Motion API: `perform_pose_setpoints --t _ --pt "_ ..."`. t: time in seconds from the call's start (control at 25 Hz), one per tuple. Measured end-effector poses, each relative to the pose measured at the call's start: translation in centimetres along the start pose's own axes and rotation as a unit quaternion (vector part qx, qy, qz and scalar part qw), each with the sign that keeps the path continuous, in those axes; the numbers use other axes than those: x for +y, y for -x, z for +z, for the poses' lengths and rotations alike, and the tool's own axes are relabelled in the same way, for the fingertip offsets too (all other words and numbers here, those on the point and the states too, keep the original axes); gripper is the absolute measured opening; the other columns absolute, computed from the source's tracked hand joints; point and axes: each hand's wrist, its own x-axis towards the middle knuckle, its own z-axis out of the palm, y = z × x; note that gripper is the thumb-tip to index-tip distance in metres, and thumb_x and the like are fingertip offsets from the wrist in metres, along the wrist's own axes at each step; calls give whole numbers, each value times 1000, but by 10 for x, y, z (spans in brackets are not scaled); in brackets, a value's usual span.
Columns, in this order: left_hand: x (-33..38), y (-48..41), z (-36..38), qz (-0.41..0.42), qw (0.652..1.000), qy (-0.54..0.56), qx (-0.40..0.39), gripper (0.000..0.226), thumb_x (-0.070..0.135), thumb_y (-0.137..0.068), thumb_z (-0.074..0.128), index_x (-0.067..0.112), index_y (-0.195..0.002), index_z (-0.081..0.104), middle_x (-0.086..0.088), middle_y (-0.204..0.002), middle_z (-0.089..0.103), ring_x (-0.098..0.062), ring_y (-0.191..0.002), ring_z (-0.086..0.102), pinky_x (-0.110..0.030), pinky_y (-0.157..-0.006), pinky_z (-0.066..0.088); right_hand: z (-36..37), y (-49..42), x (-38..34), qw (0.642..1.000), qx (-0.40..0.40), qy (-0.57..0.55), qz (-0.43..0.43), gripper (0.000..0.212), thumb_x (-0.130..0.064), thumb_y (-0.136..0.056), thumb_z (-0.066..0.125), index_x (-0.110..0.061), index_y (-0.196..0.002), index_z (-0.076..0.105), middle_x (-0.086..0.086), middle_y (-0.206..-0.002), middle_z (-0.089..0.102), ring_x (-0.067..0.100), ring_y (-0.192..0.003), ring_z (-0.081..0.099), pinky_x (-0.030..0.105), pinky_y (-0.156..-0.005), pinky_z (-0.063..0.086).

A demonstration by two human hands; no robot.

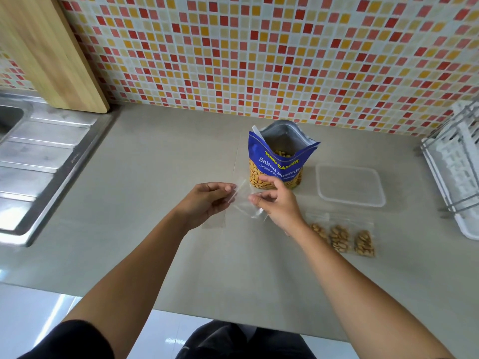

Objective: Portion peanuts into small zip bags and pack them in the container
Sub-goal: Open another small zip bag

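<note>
Behind the clear zip bag (pixel 245 196), "Tong Garden Salted Peanuts" pouch (pixel 275 163)

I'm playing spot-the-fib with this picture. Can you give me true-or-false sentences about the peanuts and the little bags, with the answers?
1. The blue peanut bag stands open. True.
2. The clear container is packed with bags. False: nothing shows inside it.
3. Three filled small bags lie on the counter. True.
4. The left hand and right hand hold a spoon. False: both pinch an empty clear zip bag.
</note>
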Motion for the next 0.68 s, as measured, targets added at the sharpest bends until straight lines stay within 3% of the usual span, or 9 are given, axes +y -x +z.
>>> perform_pose_setpoints --t 0.36,0.68 --pt "7 5 3 4 1000 -13 -12 17 1 -89 57 10 -99 66 -1 -77 73 -10 -70 68 -19 -73 56 -2 3 -4 1000 -20 4 -11 48 -9 -78 73 -17 -119 52 -3 -68 64 4 -69 62 20 -74 50" --pt "19 14 8 84 984 -158 -10 31 -7 -85 56 19 -102 51 -6 -72 65 -17 -64 60 -26 -67 55 -4 7 -7 998 -50 -42 27 46 -8 -81 69 -19 -122 50 6 -87 67 13 -78 63 29 -78 52"
